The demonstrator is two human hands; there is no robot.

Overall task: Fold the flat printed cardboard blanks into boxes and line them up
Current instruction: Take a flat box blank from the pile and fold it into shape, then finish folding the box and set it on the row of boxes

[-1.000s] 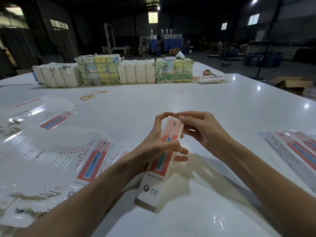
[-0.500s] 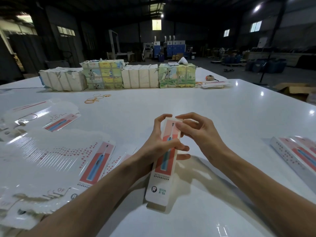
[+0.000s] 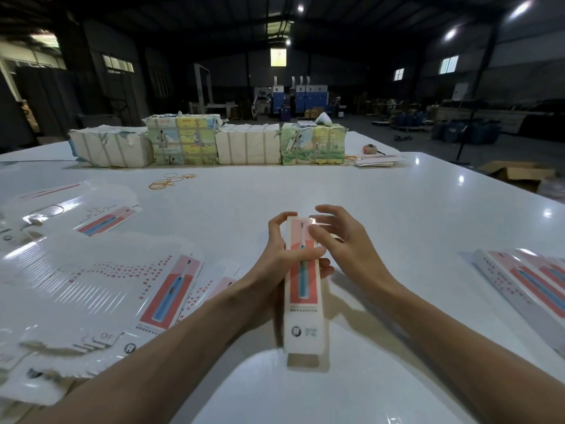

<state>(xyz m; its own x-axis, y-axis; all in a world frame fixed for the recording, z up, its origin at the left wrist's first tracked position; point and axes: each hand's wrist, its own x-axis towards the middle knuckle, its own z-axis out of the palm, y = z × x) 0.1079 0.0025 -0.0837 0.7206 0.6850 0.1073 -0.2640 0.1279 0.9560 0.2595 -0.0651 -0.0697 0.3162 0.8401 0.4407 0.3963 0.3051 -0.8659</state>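
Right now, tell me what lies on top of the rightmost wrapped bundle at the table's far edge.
On the printed bundle lie a flat pale item and a white rounded object. The wrapping covers whatever is inside the bundle.

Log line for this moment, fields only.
left hand: grips box | right hand: at box top | blanks: left side | finished boxes: right side
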